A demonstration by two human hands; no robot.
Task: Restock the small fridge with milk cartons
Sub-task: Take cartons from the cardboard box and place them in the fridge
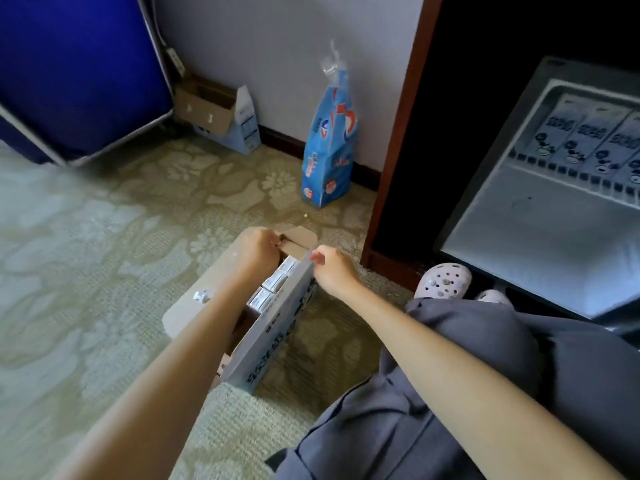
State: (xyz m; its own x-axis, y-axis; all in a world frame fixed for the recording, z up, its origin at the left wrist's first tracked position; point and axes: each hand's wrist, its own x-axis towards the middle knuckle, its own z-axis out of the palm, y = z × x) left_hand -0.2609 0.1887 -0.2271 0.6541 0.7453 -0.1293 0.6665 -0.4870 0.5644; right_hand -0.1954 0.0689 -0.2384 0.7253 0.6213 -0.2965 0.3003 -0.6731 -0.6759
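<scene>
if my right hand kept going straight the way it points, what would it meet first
Probably the box's brown end flap, just beyond the right hand; the left hand grips it there. Depth is unclear.

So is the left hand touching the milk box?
Touching. The head view shows the left hand gripping a cardboard flap at the far end of the milk box.
</scene>
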